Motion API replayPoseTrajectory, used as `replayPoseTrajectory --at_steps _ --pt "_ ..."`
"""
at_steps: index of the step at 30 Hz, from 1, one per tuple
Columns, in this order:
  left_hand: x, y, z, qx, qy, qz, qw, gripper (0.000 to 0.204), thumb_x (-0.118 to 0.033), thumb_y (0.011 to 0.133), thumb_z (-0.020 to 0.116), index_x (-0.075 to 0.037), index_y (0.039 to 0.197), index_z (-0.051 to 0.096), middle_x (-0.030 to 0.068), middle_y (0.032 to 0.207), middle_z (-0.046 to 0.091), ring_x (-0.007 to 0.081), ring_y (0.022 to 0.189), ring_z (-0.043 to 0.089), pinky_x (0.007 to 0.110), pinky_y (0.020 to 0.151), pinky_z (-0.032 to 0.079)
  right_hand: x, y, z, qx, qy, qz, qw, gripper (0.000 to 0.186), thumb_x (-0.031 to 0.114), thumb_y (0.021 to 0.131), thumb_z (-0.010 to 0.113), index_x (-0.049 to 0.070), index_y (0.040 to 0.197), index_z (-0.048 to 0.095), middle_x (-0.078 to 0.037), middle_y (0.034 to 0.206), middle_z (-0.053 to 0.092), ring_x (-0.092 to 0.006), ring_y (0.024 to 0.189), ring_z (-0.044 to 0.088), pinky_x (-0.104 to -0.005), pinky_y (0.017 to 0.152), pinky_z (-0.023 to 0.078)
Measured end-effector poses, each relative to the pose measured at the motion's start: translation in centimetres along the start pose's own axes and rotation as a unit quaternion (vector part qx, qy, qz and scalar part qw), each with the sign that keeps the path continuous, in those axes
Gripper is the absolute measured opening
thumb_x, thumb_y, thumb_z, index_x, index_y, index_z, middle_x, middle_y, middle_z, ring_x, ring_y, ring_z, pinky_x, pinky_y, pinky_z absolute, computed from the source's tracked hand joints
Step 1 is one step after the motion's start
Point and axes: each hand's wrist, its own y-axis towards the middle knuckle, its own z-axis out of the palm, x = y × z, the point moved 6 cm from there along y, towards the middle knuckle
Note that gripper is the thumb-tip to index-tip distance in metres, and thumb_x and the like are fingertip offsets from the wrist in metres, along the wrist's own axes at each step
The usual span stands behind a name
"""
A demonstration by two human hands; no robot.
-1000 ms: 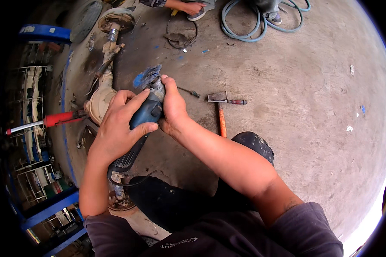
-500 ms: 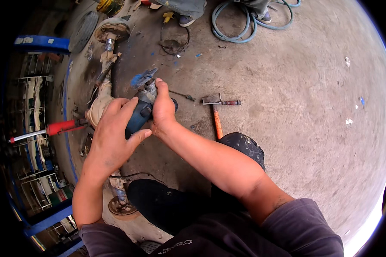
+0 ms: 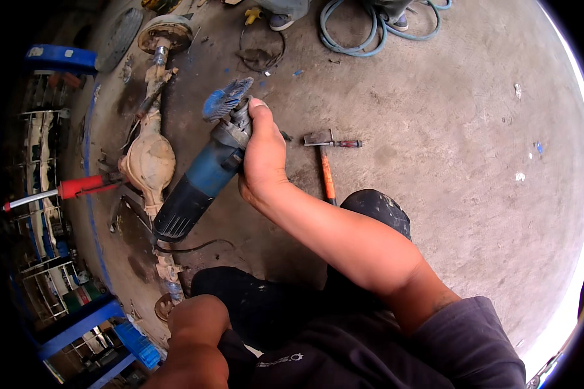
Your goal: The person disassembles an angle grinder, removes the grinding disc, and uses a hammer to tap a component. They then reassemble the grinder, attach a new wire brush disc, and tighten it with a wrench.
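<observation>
My right hand (image 3: pixel 265 146) is closed around the head end of a blue and black angle grinder (image 3: pixel 211 165), thumb pointing up. The tool hangs tilted, its rear end low and to the left. On its head sits a blue and grey bristly disc (image 3: pixel 227 98), turned away from me. My left hand (image 3: pixel 200 318) is drawn back low beside my knee, off the grinder, with its fingers hidden. Left of the grinder lies a rusty vehicle axle (image 3: pixel 150 162) with a rounded middle housing. A dark cord (image 3: pixel 198 246) curves near the grinder's rear end.
A hammer (image 3: pixel 327 172) with an orange handle lies by my right knee, a screwdriver-like tool (image 3: pixel 349 144) across its head. A red jack-like bar (image 3: pixel 87 187) reaches the axle. Far off are a coiled hose (image 3: pixel 350 48) and another person's shoe (image 3: pixel 281 23). Blue-framed racks (image 3: pixel 65 57) stand left.
My left hand has left the grinder and pulled back toward my body. My right hand has shifted slightly right and up with the grinder, whose whole body now shows.
</observation>
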Motion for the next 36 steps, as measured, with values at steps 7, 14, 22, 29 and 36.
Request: replayPoseTrajectory --at_steps 7,14,22,29,36 --pt "1.7 -0.5 -6.3 0.266 0.217 -0.029 0.939 0.040 -0.043 0.086 0.079 -0.006 0.092 0.065 0.0086 0.089 0.070 0.0243 0.078 0.068 0.036 0.069 0.058 3.4 -1.7 -0.1 0.071 -0.077 -0.059 0.993 0.036 0.037 0.104 0.051 0.005 0.115 0.064 -0.008 0.108 0.071 -0.0181 0.097 0.066 -0.0342 0.090 0.052" --pt "7.9 -10.6 -20.7 -0.184 0.228 -0.368 0.883 0.115 -0.060 0.070 0.089 0.005 0.151 0.039 0.0200 0.140 0.056 0.0278 0.126 0.056 0.039 0.104 0.045 3.8 -4.8 -1.2 0.088 -0.213 -0.138 0.963 0.039 0.032 0.097 0.067 -0.002 0.116 0.062 -0.007 0.105 0.069 -0.0138 0.095 0.062 -0.0291 0.087 0.051" --pt "7.7 -9.5 -20.2 -0.194 0.236 -0.282 0.910 0.127 -0.057 0.063 0.094 0.007 0.155 0.034 0.0152 0.144 0.054 0.0255 0.130 0.055 0.038 0.105 0.046 3.3 -8.7 0.9 0.197 -0.407 -0.283 0.846 0.048 0.022 0.086 0.082 -0.008 0.114 0.056 -0.009 0.100 0.067 -0.0125 0.094 0.059 -0.0287 0.085 0.051" --pt "5.2 -10.4 -21.4 -0.179 0.235 -0.249 0.922 0.102 -0.019 0.073 0.090 0.007 0.154 0.035 0.0182 0.145 0.052 0.0264 0.131 0.054 0.040 0.110 0.043 1.5 -8.7 1.6 0.292 -0.462 -0.319 0.774 0.064 0.023 0.076 0.088 -0.010 0.120 0.055 -0.014 0.101 0.069 -0.0173 0.090 0.065 -0.0319 0.082 0.055" --pt "3.7 -10.7 -22.1 -0.142 0.280 -0.206 0.927 0.102 -0.007 0.066 0.084 0.003 0.155 0.035 0.0217 0.150 0.048 0.0296 0.134 0.052 0.044 0.112 0.041 0.3 -8.7 1.9 0.350 -0.444 -0.442 0.696 0.072 0.025 0.068 0.092 -0.009 0.121 0.056 -0.017 0.094 0.067 -0.0222 0.083 0.068 -0.0334 0.076 0.056"
